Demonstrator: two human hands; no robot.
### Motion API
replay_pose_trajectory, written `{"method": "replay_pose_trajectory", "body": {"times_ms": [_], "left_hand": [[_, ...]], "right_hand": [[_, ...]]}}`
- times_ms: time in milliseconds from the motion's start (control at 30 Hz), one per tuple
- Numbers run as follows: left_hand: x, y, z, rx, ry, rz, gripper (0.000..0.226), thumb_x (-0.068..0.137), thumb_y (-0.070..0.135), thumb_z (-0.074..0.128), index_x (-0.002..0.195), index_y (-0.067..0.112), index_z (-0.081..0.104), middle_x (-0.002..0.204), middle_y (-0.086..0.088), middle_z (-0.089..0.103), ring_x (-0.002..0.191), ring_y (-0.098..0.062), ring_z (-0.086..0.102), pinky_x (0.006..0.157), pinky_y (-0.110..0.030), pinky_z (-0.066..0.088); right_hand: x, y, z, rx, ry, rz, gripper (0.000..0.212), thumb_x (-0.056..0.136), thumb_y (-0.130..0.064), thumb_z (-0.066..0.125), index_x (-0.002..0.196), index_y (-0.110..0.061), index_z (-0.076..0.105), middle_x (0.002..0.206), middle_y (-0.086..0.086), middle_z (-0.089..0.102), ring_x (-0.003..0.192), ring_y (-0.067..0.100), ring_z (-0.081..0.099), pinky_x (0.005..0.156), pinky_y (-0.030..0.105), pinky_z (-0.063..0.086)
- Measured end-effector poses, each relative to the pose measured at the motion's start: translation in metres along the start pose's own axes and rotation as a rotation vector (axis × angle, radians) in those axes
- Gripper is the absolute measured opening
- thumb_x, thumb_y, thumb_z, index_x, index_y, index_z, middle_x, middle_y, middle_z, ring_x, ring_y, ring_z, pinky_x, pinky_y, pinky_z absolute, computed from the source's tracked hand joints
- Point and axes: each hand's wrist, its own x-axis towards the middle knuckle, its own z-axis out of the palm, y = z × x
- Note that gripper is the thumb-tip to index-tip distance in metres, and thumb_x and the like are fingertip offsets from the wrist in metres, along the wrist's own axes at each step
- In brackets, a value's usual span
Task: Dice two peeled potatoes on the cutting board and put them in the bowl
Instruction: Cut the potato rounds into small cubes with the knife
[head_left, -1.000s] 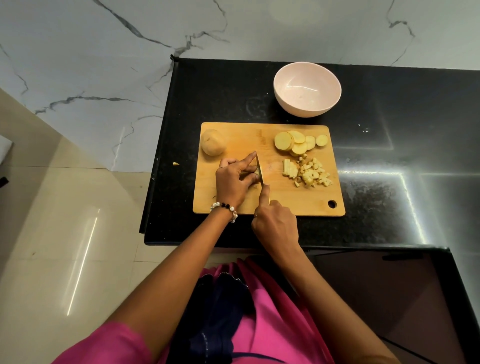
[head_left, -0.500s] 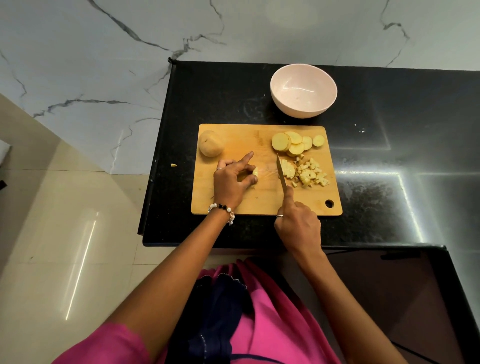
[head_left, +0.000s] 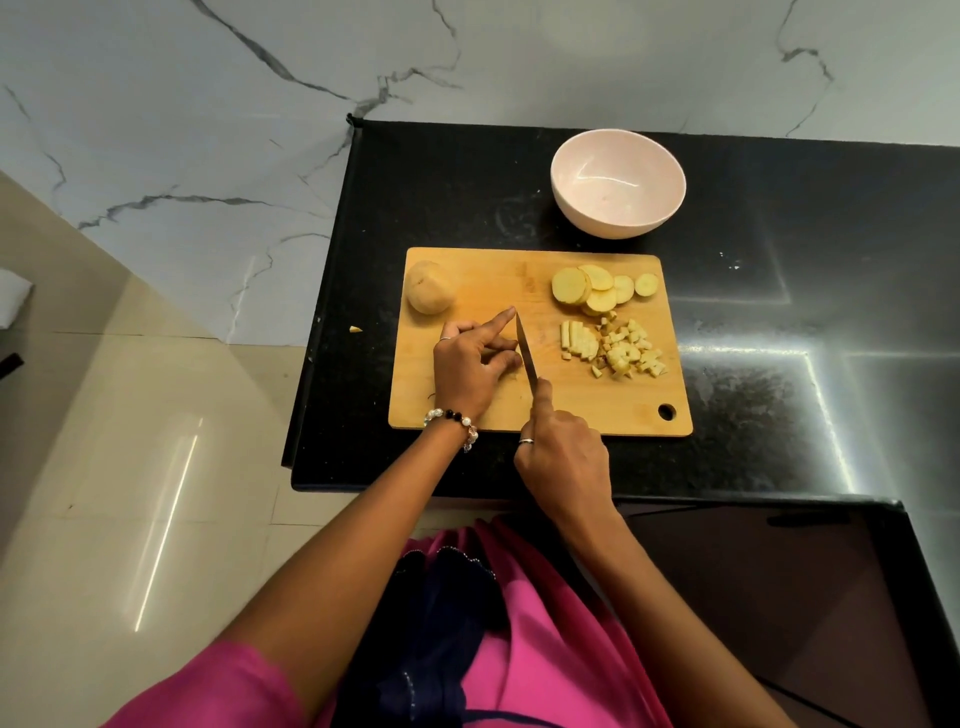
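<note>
Right hand grip holds the knife, blade lengthwise toward the cutting board's far edge. Left hand pinches a potato piece, mostly hidden, immediately left of the blade.

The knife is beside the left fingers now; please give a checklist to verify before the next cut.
1. Right hand holds knife firmly, forefinger along the spine: ok.
2. Left hand fingers apart from the blade: not ok, very close.
3. Piece under the left hand visible: cannot tell.
4. Cutting board flat on the counter: ok.
5. Bowl empty, within reach: ok.
6. Whole potato waiting on the board: ok.
</note>
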Motion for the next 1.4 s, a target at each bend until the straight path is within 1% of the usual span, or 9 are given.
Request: {"method": "replay_pose_trajectory", "body": {"times_ms": [300, 467, 567, 667, 833, 967, 1100, 1300, 1400], "left_hand": [[0.0, 0.002, 0.003, -0.005, 0.042, 0.001, 0.051, 0.069, 0.004, 0.078, 0.118, 0.014, 0.066, 0.078, -0.001, 0.072, 0.09, 0.004, 0.045, 0.082, 0.0, 0.034], [-0.001, 0.002, 0.004, 0.028, 0.044, 0.036, 0.049, 0.071, 0.009, 0.077, 0.119, 0.015, 0.065, 0.083, 0.003, 0.073, 0.09, -0.021, 0.051, 0.079, -0.026, 0.045], [-0.001, 0.001, 0.005, 0.029, 0.032, 0.046, 0.049, 0.071, 0.012, 0.078, 0.118, 0.016, 0.066, 0.085, 0.004, 0.073, 0.089, -0.021, 0.051, 0.078, -0.029, 0.047], [0.001, -0.002, 0.003, -0.009, 0.011, 0.029, 0.047, 0.072, 0.01, 0.077, 0.117, 0.017, 0.067, 0.087, 0.005, 0.073, 0.09, -0.018, 0.052, 0.078, -0.018, 0.044], [0.002, 0.0, 0.001, -0.053, 0.045, 0.002, 0.034, 0.079, 0.006, 0.071, 0.111, 0.017, 0.07, 0.085, 0.006, 0.073, 0.088, -0.014, 0.057, 0.075, -0.004, 0.039], [0.002, 0.001, -0.003, -0.117, 0.057, -0.078, 0.03, 0.089, 0.006, 0.06, 0.115, 0.021, 0.068, 0.086, 0.017, 0.068, 0.09, -0.009, 0.064, 0.082, -0.016, 0.049], [0.004, -0.002, -0.01, -0.255, 0.119, -0.203, 0.033, 0.094, 0.001, 0.048, 0.117, 0.016, 0.065, 0.096, 0.008, 0.071, 0.092, -0.003, 0.065, 0.085, -0.025, 0.054], [0.003, -0.002, -0.015, -0.327, 0.139, -0.259, 0.031, 0.093, 0.001, 0.049, 0.116, 0.015, 0.066, 0.096, 0.008, 0.071, 0.09, -0.006, 0.066, 0.079, -0.028, 0.056], [0.006, 0.003, -0.014, -0.288, 0.136, -0.246, 0.03, 0.091, 0.003, 0.055, 0.115, 0.015, 0.067, 0.098, 0.007, 0.071, 0.092, 0.0, 0.064, 0.08, -0.016, 0.052]], "right_hand": [[0.004, -0.013, 0.011, -0.147, -0.047, -0.001, 0.064, 0.094, -0.012, 0.033, 0.15, -0.001, 0.006, 0.101, 0.015, 0.059, 0.082, 0.033, 0.062, 0.057, 0.034, 0.035], [-0.016, -0.001, 0.017, -0.204, 0.003, -0.006, 0.069, 0.066, -0.008, 0.074, 0.13, 0.006, 0.051, 0.061, 0.013, 0.057, 0.039, 0.029, 0.052, 0.037, 0.026, 0.024], [-0.015, 0.006, 0.008, -0.153, -0.031, 0.012, 0.067, 0.085, -0.013, 0.058, 0.145, -0.001, 0.031, 0.085, 0.016, 0.063, 0.064, 0.034, 0.062, 0.048, 0.033, 0.033], [-0.009, 0.019, 0.002, -0.067, 0.03, 0.044, 0.06, 0.097, -0.02, 0.036, 0.151, -0.011, 0.012, 0.104, 0.015, 0.06, 0.086, 0.036, 0.06, 0.06, 0.035, 0.034], [0.0, 0.029, -0.005, 0.034, 0.103, 0.108, 0.057, 0.096, -0.019, 0.036, 0.15, -0.012, 0.018, 0.09, 0.013, 0.061, 0.079, 0.034, 0.058, 0.058, 0.033, 0.032], [-0.008, 0.017, -0.005, 0.08, 0.088, 0.027, 0.056, 0.096, -0.02, 0.037, 0.15, -0.012, 0.021, 0.087, 0.011, 0.063, 0.075, 0.032, 0.058, 0.057, 0.034, 0.033], [-0.016, 0.002, 0.004, 0.039, -0.021, -0.042, 0.058, 0.097, -0.023, 0.034, 0.151, -0.015, 0.014, 0.102, 0.012, 0.062, 0.087, 0.034, 0.06, 0.061, 0.034, 0.033], [-0.007, 0.008, 0.006, -0.027, -0.001, 0.018, 0.06, 0.097, -0.021, 0.036, 0.151, -0.012, 0.012, 0.103, 0.013, 0.06, 0.086, 0.035, 0.06, 0.06, 0.035, 0.035], [-0.002, 0.024, -0.001, -0.024, 0.021, 0.093, 0.059, 0.096, -0.021, 0.034, 0.151, -0.013, 0.013, 0.1, 0.013, 0.06, 0.085, 0.035, 0.059, 0.06, 0.035, 0.035]]}}
